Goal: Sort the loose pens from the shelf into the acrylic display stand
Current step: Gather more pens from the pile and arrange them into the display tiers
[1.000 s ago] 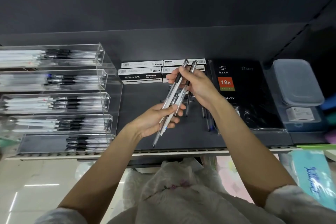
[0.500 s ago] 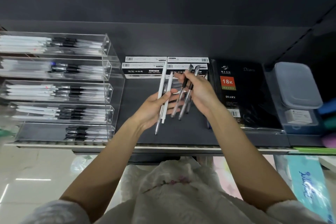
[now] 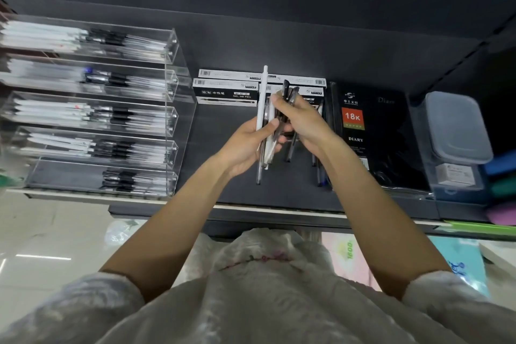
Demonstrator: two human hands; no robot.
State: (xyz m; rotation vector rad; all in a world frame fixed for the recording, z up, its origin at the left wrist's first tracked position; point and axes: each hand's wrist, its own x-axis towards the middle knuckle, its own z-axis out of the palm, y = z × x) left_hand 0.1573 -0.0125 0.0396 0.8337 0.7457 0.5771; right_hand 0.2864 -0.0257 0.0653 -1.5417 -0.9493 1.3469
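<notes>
Dark grey felt-like lining is covering the shelf [image 3: 229, 176], which is running across the middle of the frame under a black back panel, with a pale metal strip edging its front. Glossy light floor is showing at the lower left.

At the back centre, black-and-white pen boxes [image 3: 226, 91] are lying stacked against the panel. To their right a black diary [image 3: 363, 131] with an orange "18K" label is lying flat, and at the far right a clear lidded container [image 3: 458, 128] is sitting on another box. A few loose pens [image 3: 319, 173] are lying on the shelf just beside the diary, partly hidden by the right wrist.

The acrylic display stand [image 3: 173, 109] is occupying the left of the frame, its five stepped tiers all holding rows of white and black pens, blurred.

At centre frame, both hands are meeting over the shelf. The left hand [image 3: 245, 145] is gripping a bundle of pens, its fingers curled round them; a white pen [image 3: 263, 98] is sticking up highest, and a clear-barrelled one [image 3: 259, 173] is pointing down toward the shelf's front. The right hand [image 3: 303, 120] is pinching several dark pens [image 3: 289, 95] between thumb and fingers, touching the left hand's bundle.
</notes>
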